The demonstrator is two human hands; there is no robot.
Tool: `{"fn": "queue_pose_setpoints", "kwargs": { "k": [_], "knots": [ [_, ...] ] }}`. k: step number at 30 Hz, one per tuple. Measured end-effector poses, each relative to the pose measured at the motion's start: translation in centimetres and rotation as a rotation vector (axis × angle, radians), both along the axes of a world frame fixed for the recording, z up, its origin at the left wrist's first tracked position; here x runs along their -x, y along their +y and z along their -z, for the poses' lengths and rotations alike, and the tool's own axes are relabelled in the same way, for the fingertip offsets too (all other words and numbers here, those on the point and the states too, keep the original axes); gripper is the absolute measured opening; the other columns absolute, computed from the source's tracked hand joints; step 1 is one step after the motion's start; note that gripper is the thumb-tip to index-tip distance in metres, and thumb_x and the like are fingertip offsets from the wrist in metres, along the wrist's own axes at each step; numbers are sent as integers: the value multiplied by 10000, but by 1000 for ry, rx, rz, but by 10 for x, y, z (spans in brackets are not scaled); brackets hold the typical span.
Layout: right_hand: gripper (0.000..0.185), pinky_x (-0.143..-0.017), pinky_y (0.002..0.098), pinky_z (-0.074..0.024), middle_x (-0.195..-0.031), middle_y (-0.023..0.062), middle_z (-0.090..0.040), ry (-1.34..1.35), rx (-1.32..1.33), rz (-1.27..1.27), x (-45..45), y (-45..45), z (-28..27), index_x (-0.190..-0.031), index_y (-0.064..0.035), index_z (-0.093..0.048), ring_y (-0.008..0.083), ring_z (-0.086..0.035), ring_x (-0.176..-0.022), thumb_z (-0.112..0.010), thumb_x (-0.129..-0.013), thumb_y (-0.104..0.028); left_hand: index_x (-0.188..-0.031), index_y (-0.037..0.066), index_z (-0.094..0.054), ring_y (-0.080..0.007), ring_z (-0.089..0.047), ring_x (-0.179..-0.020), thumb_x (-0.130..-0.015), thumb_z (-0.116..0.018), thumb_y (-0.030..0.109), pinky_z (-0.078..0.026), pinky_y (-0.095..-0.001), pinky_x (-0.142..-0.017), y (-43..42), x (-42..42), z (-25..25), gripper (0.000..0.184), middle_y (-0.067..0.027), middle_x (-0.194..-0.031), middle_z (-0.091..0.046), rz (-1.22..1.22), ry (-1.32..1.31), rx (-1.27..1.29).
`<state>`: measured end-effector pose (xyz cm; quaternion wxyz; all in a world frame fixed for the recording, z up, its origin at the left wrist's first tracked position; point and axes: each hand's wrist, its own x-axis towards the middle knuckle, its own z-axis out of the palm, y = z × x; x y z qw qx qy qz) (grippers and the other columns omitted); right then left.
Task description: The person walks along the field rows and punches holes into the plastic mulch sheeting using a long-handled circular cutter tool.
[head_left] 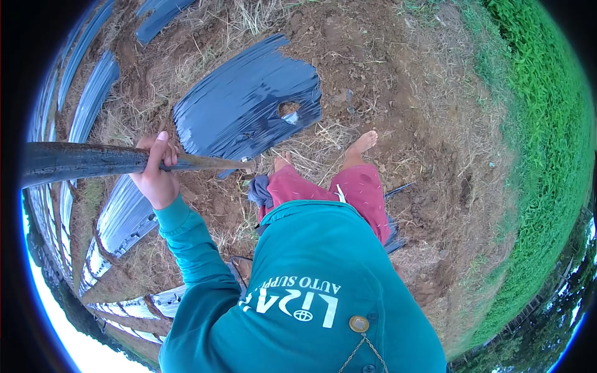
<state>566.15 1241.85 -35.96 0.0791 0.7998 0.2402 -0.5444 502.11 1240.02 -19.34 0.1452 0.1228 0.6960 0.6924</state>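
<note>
My left hand [160, 166] is closed round a long, dark wooden pole [87, 160], with the thumb laid along its upper side. The pole is thick and close to the camera at the left edge. It thins toward its far end near my foot, where a small greyish piece shows, too small to make out. Just beyond the pole lies a wide strip of dark plastic sheeting [242, 99] on the soil. A hole [288, 109] with a torn, shiny edge opens in the sheet. My right hand is out of view.
My bare feet [362, 144] stand on brown soil with dry straw [317, 146]. More rows of plastic sheeting [124, 214] run along the left. Dense green plants [547, 155] border the right side. A dark cloth [260, 191] hangs at my shorts.
</note>
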Motion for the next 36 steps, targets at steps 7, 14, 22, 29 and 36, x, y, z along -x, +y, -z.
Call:
{"fn": "queue_pose_setpoints", "kwargs": {
  "k": [7, 14, 22, 29, 36],
  "knots": [
    [201, -545, 337, -486, -785, 117, -607, 32, 71, 4, -65, 145, 29, -978, -50, -543, 229, -599, -661, -532, -845, -200, -598, 41, -444, -108, -364, -460, -774, -560, 5, -346, -241, -501, 126, -62, -9, 214, -13, -517, -365, -74, 39, 54],
    [201, -507, 301, -458, -755, 85, -587, 185, -74, 202, -216, 353, 58, -959, -60, -546, 185, -573, -619, -536, -843, -224, -595, 39, -417, -111, -357, -466, -812, -527, 45, -306, -247, -484, 271, -129, -61, 243, -21, -512, -357, 55, 113, -18],
    [194, -501, 219, -415, -740, 41, -575, 238, -538, -174, -88, 548, -9, -943, -36, -553, 93, -537, -605, -521, -871, -214, -586, 50, -430, -137, -392, -486, -795, -525, 49, -376, -292, -549, 380, -144, -87, 230, -22, -511, -360, 126, 167, -178],
    [143, -532, 192, -413, -754, 28, -587, 266, -583, -212, -52, 583, 9, -929, -18, -565, 79, -537, -632, -515, -879, -142, -575, 71, -387, -147, -408, -537, -804, -497, 48, -401, -332, -645, 501, -124, -41, 254, -21, -528, -361, 107, 217, -199],
    [168, -590, 202, -430, -791, 31, -581, 362, -560, -564, 89, 797, -17, -970, -16, -552, 84, -537, -685, -499, -892, -154, -617, 30, -448, -149, -429, -531, -793, -530, 37, -422, -345, -630, 592, -73, 64, 194, -32, -542, -403, 3, 102, -255]
  ]
}}
